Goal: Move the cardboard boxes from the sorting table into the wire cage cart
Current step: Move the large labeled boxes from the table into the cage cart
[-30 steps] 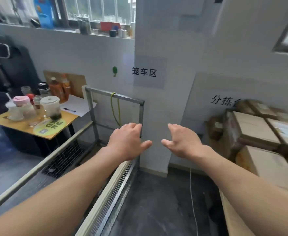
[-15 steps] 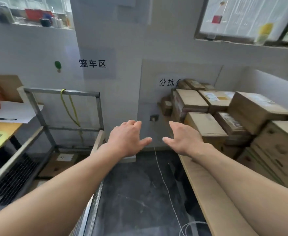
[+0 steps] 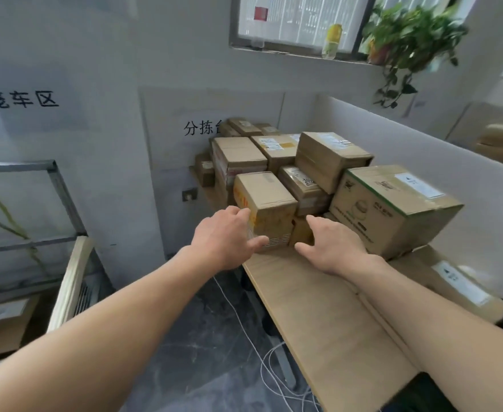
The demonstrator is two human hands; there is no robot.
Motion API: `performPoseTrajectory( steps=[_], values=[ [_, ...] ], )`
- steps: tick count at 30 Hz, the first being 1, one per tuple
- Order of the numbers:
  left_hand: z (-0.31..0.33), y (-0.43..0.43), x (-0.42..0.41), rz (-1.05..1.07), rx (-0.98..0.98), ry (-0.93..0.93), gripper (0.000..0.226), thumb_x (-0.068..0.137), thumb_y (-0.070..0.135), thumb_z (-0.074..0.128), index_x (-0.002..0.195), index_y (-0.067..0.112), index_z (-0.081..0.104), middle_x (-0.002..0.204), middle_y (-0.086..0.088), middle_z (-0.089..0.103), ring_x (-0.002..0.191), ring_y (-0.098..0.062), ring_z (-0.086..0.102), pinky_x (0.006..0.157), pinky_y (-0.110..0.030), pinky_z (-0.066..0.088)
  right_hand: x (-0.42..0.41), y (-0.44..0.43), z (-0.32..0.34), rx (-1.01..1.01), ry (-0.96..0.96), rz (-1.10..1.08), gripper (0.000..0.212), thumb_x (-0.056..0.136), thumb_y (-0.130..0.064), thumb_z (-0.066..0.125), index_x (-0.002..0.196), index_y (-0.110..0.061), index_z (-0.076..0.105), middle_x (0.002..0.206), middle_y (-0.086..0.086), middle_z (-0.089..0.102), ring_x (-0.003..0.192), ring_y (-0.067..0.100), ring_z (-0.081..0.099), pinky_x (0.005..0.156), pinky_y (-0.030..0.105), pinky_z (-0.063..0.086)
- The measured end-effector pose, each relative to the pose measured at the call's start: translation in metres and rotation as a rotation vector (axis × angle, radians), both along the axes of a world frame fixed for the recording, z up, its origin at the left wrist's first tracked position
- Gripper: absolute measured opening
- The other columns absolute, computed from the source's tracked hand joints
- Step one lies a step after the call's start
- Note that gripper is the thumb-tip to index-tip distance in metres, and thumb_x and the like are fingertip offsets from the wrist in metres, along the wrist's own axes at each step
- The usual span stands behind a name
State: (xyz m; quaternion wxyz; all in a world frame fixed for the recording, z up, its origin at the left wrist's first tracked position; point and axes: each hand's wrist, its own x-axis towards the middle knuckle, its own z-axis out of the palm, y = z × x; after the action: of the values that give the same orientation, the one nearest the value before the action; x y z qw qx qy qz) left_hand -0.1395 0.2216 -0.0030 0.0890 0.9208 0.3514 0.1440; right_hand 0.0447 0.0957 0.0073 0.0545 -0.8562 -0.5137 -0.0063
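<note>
Sorting table (image 3: 318,316): pale wood top along the right, bare at the near end, loaded at the far end.
Cardboard boxes (image 3: 277,150): stacked on the table's far end, against the wall corner.
Nearest box (image 3: 269,197): small, yellow and red tape on its left face, at the front of the stack.
Green-printed box (image 3: 392,209): large, right of the nearest box, white label on top.
Left hand (image 3: 223,236): spread, fingers straight at the nearest box's left face, thumb low across its front; firm contact not clear.
Right hand (image 3: 333,248): spread too, well apart from the left, just right of that box, gripping nothing.
Wire cage cart (image 3: 63,197): grey metal frame at far left, yellow cord hanging in it, one labelled carton (image 3: 3,319) inside at the bottom.
Walls: pale grey, two printed signs, a socket (image 3: 189,194) low down.
Partition (image 3: 422,138): white panel behind the stack.
Window (image 3: 297,19): above the stack, a bottle (image 3: 333,37) and a trailing plant (image 3: 407,34) on the sill.
Floor (image 3: 184,352): dark, with white cable (image 3: 244,322) lying loose beside the table.
</note>
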Motion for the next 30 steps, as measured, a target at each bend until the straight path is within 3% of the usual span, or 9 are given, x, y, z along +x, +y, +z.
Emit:
performPoseTrajectory(
  steps=[5,9,15,20,23,28,30],
  values=[
    [-0.01,-0.034,0.068,-0.074,-0.001,0.06,0.078,0.089,0.074,0.046,0.145,0.02,0.042,0.145,-0.002,0.05,0.125,-0.024,0.055,0.087,-0.042,0.051,0.062,-0.051,-0.011,-0.068,-0.002,-0.098,0.035,0.092,-0.054,0.055,0.108,-0.023,0.051,0.12,0.001,0.063,0.109,0.025,0.059,0.077,0.037,0.044],
    [-0.022,-0.067,0.122,-0.125,-0.025,0.077,0.079,0.091,0.072,0.046,0.149,0.02,0.038,0.146,-0.003,0.05,0.124,-0.023,0.055,0.085,-0.038,0.051,0.113,-0.094,-0.024,-0.062,0.037,-0.165,0.048,0.092,-0.054,0.055,0.126,-0.021,0.055,0.127,0.001,0.062,0.115,0.024,0.059,0.09,0.043,0.052],
    [-0.047,-0.117,0.208,-0.149,-0.087,0.137,0.076,0.089,0.074,0.043,0.143,0.021,0.044,0.137,-0.002,0.055,0.115,-0.023,0.059,0.078,-0.037,0.05,0.204,-0.154,-0.052,-0.139,0.101,-0.273,0.054,0.092,-0.054,0.052,0.133,-0.02,0.053,0.129,0.001,0.062,0.117,0.024,0.058,0.086,0.04,0.052],
    [-0.079,-0.155,0.27,-0.156,-0.177,0.194,0.075,0.088,0.075,0.042,0.141,0.022,0.045,0.134,-0.002,0.055,0.113,-0.024,0.058,0.077,-0.038,0.047,0.277,-0.193,-0.081,-0.237,0.13,-0.361,0.035,0.091,-0.052,0.053,0.112,-0.023,0.054,0.109,0.0,0.064,0.094,0.022,0.056,0.071,0.036,0.051],
    [-0.095,-0.173,0.298,-0.147,-0.197,0.226,0.077,0.088,0.075,0.041,0.142,0.021,0.045,0.134,-0.003,0.055,0.112,-0.025,0.058,0.072,-0.035,0.043,0.312,-0.208,-0.098,-0.274,0.134,-0.394,0.048,0.092,-0.055,0.054,0.126,-0.022,0.055,0.11,-0.001,0.063,0.096,0.022,0.057,0.074,0.036,0.053],
    [-0.117,-0.192,0.326,-0.144,-0.24,0.271,0.075,0.089,0.075,0.041,0.141,0.021,0.046,0.13,-0.004,0.056,0.108,-0.024,0.059,0.072,-0.036,0.045,0.353,-0.221,-0.12,-0.296,0.133,-0.419,0.062,0.086,-0.062,0.058,0.133,-0.021,0.052,0.124,0.003,0.061,0.11,0.027,0.058,0.082,0.039,0.053],
    [-0.124,-0.198,0.334,-0.14,-0.248,0.291,0.077,0.089,0.075,0.041,0.142,0.02,0.045,0.132,-0.004,0.055,0.11,-0.025,0.059,0.074,-0.036,0.046,0.367,-0.224,-0.126,-0.293,0.143,-0.434,0.064,0.079,-0.065,0.06,0.127,-0.023,0.052,0.118,0.003,0.06,0.105,0.028,0.058,0.083,0.041,0.054]
  ],
)
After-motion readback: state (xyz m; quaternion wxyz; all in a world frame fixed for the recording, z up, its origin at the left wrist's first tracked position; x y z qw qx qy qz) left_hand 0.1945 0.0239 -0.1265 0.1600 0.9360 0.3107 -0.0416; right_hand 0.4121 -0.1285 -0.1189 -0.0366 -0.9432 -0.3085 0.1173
